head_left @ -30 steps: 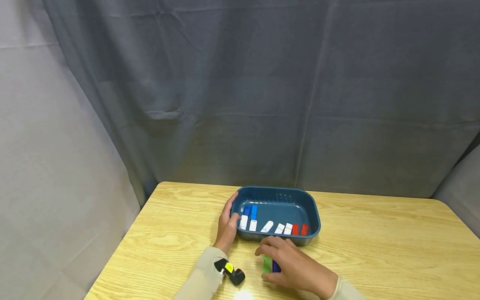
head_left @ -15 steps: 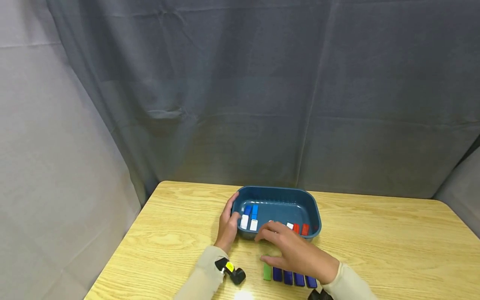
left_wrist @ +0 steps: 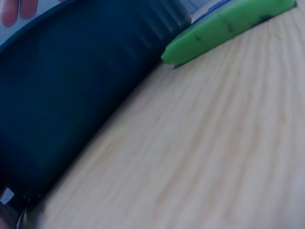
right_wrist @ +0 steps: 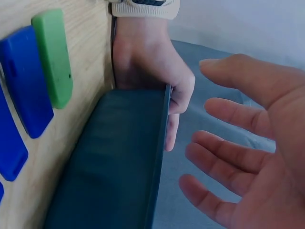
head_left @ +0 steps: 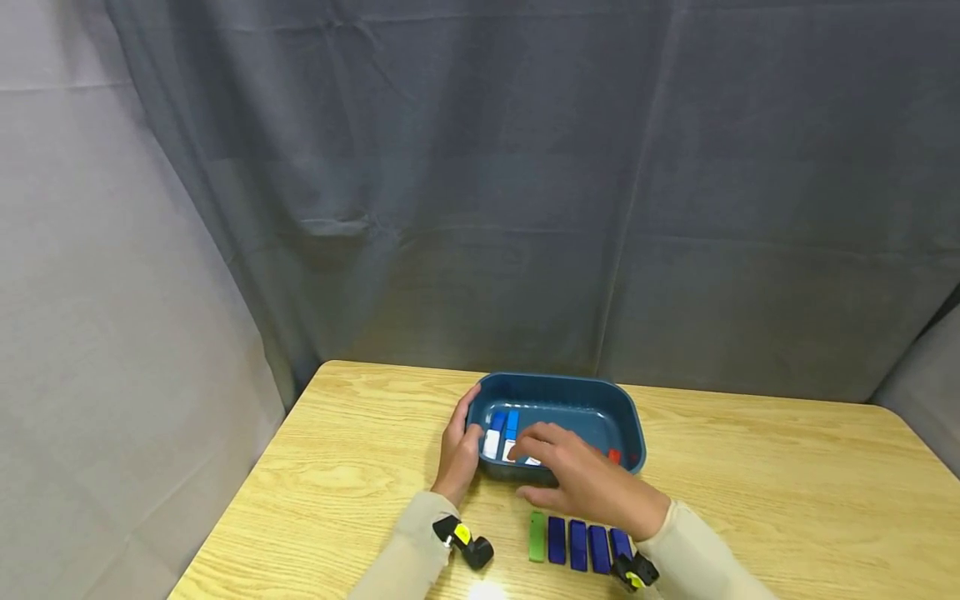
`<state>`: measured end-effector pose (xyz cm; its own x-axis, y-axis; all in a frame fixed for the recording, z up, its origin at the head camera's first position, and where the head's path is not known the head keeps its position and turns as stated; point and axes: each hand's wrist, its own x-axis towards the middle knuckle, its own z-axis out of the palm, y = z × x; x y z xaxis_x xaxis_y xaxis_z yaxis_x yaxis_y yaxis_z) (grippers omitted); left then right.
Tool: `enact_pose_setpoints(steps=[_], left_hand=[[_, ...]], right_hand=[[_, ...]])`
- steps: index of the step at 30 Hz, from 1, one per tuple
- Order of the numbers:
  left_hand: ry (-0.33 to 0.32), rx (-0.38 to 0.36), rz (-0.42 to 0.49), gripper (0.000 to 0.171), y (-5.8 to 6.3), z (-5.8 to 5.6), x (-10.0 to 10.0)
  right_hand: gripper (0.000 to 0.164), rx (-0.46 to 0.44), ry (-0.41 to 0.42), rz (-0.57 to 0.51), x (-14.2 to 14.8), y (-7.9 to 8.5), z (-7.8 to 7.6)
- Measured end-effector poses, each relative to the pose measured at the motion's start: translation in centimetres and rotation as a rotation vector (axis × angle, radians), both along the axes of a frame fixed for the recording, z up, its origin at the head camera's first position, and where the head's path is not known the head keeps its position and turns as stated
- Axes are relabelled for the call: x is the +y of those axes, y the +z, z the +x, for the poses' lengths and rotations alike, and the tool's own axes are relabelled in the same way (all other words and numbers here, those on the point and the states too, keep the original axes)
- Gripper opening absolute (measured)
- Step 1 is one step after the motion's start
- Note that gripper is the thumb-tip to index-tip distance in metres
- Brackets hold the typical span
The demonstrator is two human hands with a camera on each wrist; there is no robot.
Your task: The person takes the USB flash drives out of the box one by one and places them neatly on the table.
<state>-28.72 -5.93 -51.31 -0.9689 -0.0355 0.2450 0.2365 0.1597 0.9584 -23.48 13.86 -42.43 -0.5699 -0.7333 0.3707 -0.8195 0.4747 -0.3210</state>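
Observation:
A dark blue rectangular tub (head_left: 577, 421) stands on the table. My left hand (head_left: 456, 458) grips its left end, thumb over the rim. Over the tub's front rim hovers my right hand (head_left: 588, 475), fingers apart and bent a little; the right wrist view shows nothing in that hand (right_wrist: 257, 143). Inside the tub, blue-and-white oblong pieces (head_left: 493, 433) lie at the left and a red piece (head_left: 614, 456) at the right; my right hand hides others. In front of the tub, a green oblong piece (head_left: 537, 537) lies beside several dark blue ones (head_left: 577, 546) in a row.
The wooden table (head_left: 360, 467) extends to both sides of the tub. Behind it hangs a grey curtain (head_left: 480, 208), with a lighter cloth (head_left: 112, 333) at the left. Each sleeve carries a small black wrist camera (head_left: 472, 550).
My right hand has lifted from the green and dark blue pieces and moved forward over the tub's front rim, uncovering the row. My left hand has kept its grip on the tub.

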Motion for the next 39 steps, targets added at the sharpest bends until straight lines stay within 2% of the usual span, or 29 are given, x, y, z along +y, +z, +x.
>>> enact_pose_setpoints(steps=[5, 10, 14, 16, 22, 23, 39], left_hand=[[0.023, 0.012, 0.001, 0.064, -1.7, -0.9, 0.1], [0.026, 0.027, 0.008, 0.065, -2.3, -1.1, 0.2], [0.032, 0.033, 0.008, 0.065, -2.4, -1.2, 0.2], [0.027, 0.025, 0.008, 0.064, -2.0, -1.0, 0.2], [0.010, 0.012, -0.004, 0.061, 1.5, 1.0, 0.2], [0.011, 0.016, -0.006, 0.060, 1.8, 1.2, 0.2], [0.013, 0.002, -0.006, 0.061, 1.9, 1.3, 0.3]], right_hand=[[0.030, -0.014, -0.015, 0.013, -0.2, -0.1, -1.1], [0.030, -0.040, -0.040, 0.040, -0.2, -0.1, -1.9], [0.031, -0.051, -0.052, 0.053, -0.2, -0.1, -2.3], [0.031, -0.051, -0.060, 0.060, -0.2, -0.2, -2.5], [0.031, -0.048, -0.086, 0.078, -0.3, -0.3, -3.2], [0.031, -0.047, -0.088, 0.080, -0.3, -0.3, -3.3], [0.034, -0.091, -0.114, 0.097, -0.7, -0.5, -4.8]])
